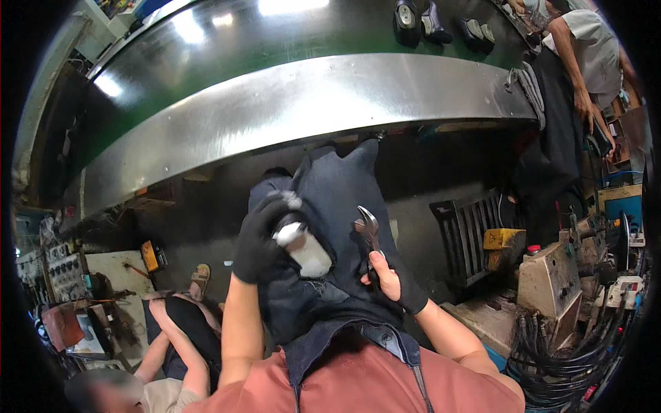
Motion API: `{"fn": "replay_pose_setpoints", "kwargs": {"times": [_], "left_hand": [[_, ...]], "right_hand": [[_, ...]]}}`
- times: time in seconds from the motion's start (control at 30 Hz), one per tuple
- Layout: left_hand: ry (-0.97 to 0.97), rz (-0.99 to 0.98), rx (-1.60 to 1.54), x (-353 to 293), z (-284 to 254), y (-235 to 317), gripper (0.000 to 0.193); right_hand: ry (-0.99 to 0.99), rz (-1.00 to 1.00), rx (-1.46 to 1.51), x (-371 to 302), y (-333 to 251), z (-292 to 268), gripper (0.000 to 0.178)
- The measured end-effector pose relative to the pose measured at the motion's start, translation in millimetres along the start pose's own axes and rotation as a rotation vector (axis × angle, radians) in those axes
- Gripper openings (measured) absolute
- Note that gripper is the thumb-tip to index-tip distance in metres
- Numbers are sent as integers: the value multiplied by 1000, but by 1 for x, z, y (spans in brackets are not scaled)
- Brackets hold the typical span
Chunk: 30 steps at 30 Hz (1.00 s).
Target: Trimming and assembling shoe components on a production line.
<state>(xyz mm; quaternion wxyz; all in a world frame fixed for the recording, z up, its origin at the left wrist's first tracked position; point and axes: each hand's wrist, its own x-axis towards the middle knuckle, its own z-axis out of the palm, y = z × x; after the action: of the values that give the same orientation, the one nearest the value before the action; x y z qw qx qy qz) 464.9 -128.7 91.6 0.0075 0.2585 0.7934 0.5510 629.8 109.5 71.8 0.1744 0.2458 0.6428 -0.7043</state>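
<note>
Over my lap, my left hand in a black glove is closed round a shoe, a small dark one with a whitish underside turned up. Motion smears its near fingers and the shoe's edge. A black half-glove covers my right hand, its thumb and fingertips bare. That hand grips lasting pincers, whose curved shiny metal head points up and away from me, beside the shoe and apart from it. The dark handle is mostly hidden in the palm. A dark apron spreads over my legs under both hands.
Ahead curves a green conveyor belt with a wide steel edge; several dark shoes stand on it. At right are a grey machine box, black hoses and a black slatted rack. Co-workers sit at lower left and upper right.
</note>
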Motion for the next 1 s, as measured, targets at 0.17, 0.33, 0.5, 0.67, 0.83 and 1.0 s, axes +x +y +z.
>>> {"fn": "replay_pose_setpoints", "kwargs": {"times": [0.17,0.33,0.5,0.67,0.83,1.0], "left_hand": [[-143,-58,-188,48,25,-36,25],[-22,-232,-495,59,38,-60,76],[4,-249,-706,62,35,-58,82],[41,-11,-416,64,36,-64,76],[35,-106,-606,46,24,-40,77],[-13,-212,-500,-26,23,2,75]], "right_hand": [[-131,-142,-146,-15,9,11,43],[-274,-181,-80,32,-8,46,49],[-561,40,436,70,-37,52,51],[-69,-210,-272,63,-29,78,53],[30,-675,-320,58,-1,94,28],[-335,-794,-852,22,40,34,31]]}}
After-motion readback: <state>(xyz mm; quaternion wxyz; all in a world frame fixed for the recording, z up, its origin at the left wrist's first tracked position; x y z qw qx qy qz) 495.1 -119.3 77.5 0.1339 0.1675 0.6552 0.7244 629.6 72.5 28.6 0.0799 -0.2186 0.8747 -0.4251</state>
